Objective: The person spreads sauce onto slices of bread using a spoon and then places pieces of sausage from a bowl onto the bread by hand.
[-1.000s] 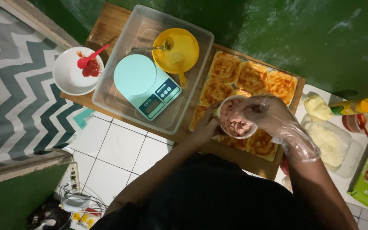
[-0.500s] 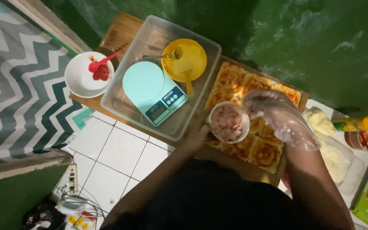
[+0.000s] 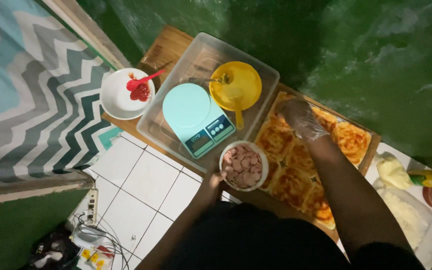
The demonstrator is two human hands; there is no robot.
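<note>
Sausage slices fill a small white bowl [image 3: 243, 165] held at its near rim by the left hand [image 3: 215, 181], just beside the tray of sauced dough rounds [image 3: 296, 157]. Head view: the gloved right hand [image 3: 300, 119] hovers over the far rounds, fingers loosely bunched (whether they pinch a slice cannot be told). Risk, as judged: the bowl, gripped only at its edge, may tip and spill onto the white floor tiles [image 3: 146, 190] or against the mint kitchen scale [image 3: 196, 117].

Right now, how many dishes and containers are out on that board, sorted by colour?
White: 2, the plate with red sauce and the small bowl of sliced sausage, which the left hand holds.
Yellow: 1, the bowl beside the scale.
Clear: 1, the plastic tub under the scale.
Total: 4
</note>
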